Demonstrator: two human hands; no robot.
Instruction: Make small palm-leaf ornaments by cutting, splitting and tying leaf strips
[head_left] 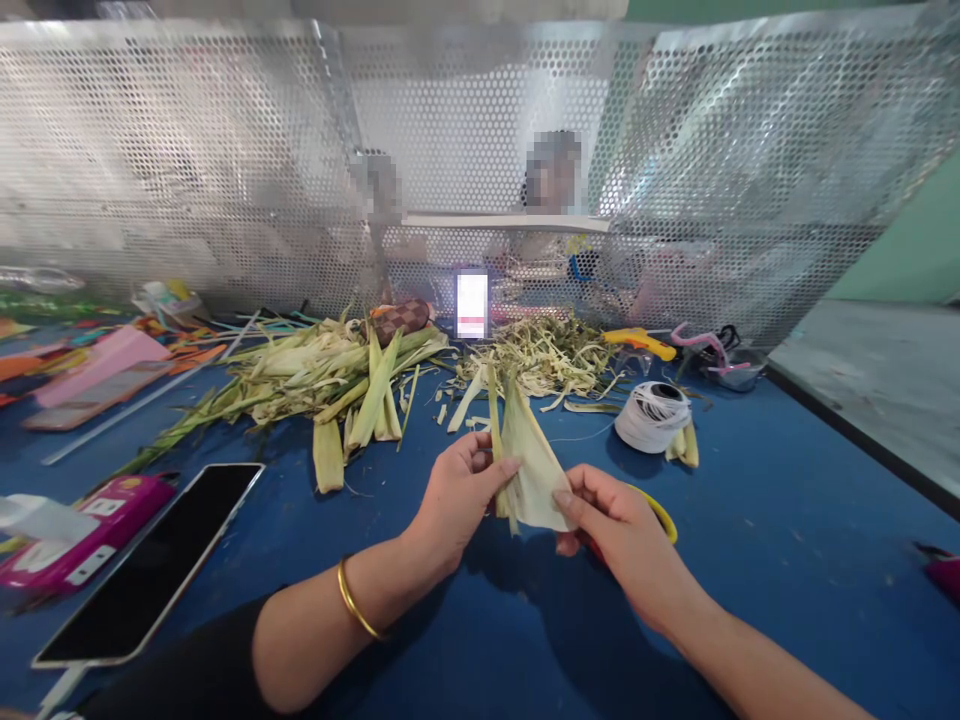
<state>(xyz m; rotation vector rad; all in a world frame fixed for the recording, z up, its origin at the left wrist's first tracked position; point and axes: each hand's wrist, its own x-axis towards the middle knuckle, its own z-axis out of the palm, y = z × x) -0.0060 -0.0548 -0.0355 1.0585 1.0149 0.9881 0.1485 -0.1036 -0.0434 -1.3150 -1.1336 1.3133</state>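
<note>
My left hand [459,492] pinches one side of a pale green corn husk [534,462] between thumb and fingers. A narrow strip of husk [494,425] stands upright along its left edge, also at my left fingers. The thumb and fingers of my right hand [621,522] close on the husk's lower right edge. The husk is spread out between both hands above the blue table. A yellow loop, perhaps a scissors handle [663,512], shows behind my right hand; the rest of it is hidden. A spool of white thread [651,416] stands beyond it to the right.
Husk leaves [300,375] and shredded strips [559,360] lie in heaps ahead. A large phone [154,560] and a magenta power strip [94,530] are at left. A yellow-handled tool [641,343] lies at back right. Perforated metal panels [480,120] border the table [795,540].
</note>
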